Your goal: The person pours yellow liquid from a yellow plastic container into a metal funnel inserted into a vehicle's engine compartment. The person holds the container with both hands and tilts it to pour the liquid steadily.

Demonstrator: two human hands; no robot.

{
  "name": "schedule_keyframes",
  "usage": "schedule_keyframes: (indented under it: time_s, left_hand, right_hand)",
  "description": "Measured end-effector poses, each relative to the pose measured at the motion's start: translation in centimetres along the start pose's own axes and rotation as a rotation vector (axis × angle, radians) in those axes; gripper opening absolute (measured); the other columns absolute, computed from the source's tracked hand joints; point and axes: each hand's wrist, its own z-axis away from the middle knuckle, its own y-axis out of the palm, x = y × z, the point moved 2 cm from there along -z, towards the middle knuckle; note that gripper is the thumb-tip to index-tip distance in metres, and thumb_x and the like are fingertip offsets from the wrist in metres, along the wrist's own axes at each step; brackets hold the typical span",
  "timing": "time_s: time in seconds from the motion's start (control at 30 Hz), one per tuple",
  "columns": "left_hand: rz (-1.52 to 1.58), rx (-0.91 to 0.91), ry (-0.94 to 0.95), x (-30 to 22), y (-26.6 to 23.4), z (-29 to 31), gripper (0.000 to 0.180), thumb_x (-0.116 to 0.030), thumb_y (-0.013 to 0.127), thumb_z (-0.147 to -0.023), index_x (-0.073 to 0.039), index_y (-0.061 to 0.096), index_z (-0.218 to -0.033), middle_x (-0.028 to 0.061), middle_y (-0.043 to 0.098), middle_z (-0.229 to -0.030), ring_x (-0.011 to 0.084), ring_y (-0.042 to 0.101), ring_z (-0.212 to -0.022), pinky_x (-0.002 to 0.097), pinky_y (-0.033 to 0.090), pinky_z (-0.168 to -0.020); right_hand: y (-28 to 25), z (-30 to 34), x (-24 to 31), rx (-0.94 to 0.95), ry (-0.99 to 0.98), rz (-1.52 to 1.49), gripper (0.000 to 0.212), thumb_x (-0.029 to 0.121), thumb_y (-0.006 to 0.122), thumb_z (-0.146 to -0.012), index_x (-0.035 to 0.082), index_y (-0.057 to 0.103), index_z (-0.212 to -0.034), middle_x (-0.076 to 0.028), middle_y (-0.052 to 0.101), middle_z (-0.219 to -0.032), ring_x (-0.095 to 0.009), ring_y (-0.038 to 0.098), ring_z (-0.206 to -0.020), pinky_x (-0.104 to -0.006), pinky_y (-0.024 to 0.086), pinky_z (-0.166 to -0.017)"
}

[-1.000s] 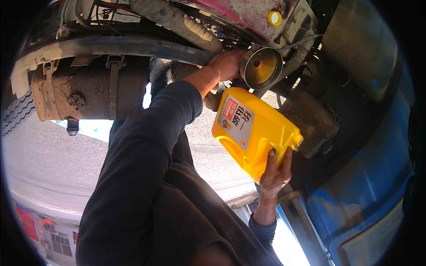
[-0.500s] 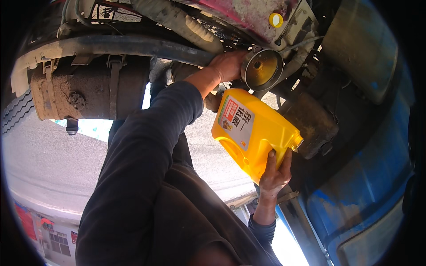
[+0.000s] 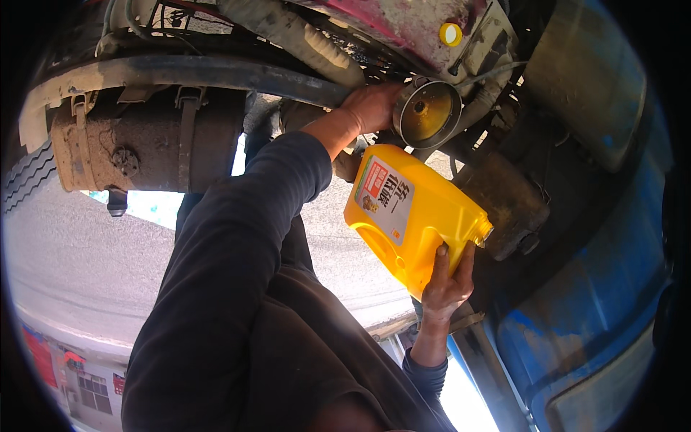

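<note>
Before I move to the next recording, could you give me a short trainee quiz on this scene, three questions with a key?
1. True or false: the left hand is holding the yellow jug.
2. Multiple choice: which of these is right beside the left hand?
a) the blue panel
b) the metal funnel
c) the tyre
3. Fill in the blank: in the picture, the jug's neck points toward the ____ side.

Key:
1. False; the right hand holds it.
2. b; its fingertips are hidden, so the exact grip cannot be told.
3. Right, so it is not aimed at the funnel.
</note>
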Motion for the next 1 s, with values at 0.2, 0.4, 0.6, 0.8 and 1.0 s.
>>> schedule_keyframes:
  time_s: [0.2,0.4,0.6,0.8,1.0]
  left_hand:
    - [-0.006,0.001,-0.012,0.2,0.1,0.0,0.046,-0.035,0.072,-0.091,-0.014,0.065,-0.131,0.019,0.072,-0.126,0.0411,0.067,-0.115,0.0467,0.056,-0.097]
    - [-0.005,-0.006,0.0,0.0,-0.1,0.1,0.046,-0.034,0.072,-0.091,-0.013,0.064,-0.132,0.0192,0.072,-0.126,0.0409,0.067,-0.116,0.0467,0.056,-0.098]
    - [-0.008,0.033,-0.012,0.0,-0.1,0.1,0.046,-0.035,0.073,-0.09,-0.012,0.063,-0.129,0.0165,0.07,-0.128,0.0378,0.066,-0.119,0.0465,0.055,-0.101]
    - [0.011,0.032,-0.026,0.1,0.0,0.0,0.048,-0.034,0.073,-0.09,-0.014,0.063,-0.132,0.018,0.07,-0.129,0.0401,0.066,-0.118,0.0467,0.055,-0.1]
    - [0.027,0.012,-0.017,0.1,-0.1,0.2,0.049,-0.033,0.074,-0.09,-0.015,0.063,-0.134,0.0184,0.07,-0.129,0.0409,0.066,-0.118,0.0465,0.056,-0.099]
  right_hand:
    - [0.1,0.4,-0.3,0.018,0.0,0.006,0.061,0.017,0.085,-0.092,0.017,0.051,-0.143,-0.037,0.057,-0.141,-0.042,0.078,-0.098,-0.0382,0.066,-0.077]
    - [-0.1,0.8,-0.5,0.053,0.009,0.015,0.062,0.017,0.085,-0.093,0.018,0.05,-0.145,-0.037,0.057,-0.141,-0.041,0.078,-0.1,-0.0384,0.066,-0.077]
    - [-0.1,0.3,-0.2,0.03,-0.001,0.013,0.056,0.014,0.081,-0.096,0.019,0.054,-0.145,-0.036,0.058,-0.14,-0.039,0.078,-0.1,-0.0391,0.066,-0.078]
    - [-0.2,0.4,0.0,0.044,0.036,-0.002,0.045,0.012,0.074,-0.101,0.02,0.056,-0.142,-0.036,0.06,-0.14,-0.039,0.078,-0.101,-0.041,0.066,-0.078]
    - [-0.3,0.3,0.0,0.054,0.035,-0.004,0.046,0.01,0.074,-0.101,0.02,0.056,-0.142,-0.036,0.06,-0.139,-0.039,0.078,-0.099,-0.041,0.066,-0.078]
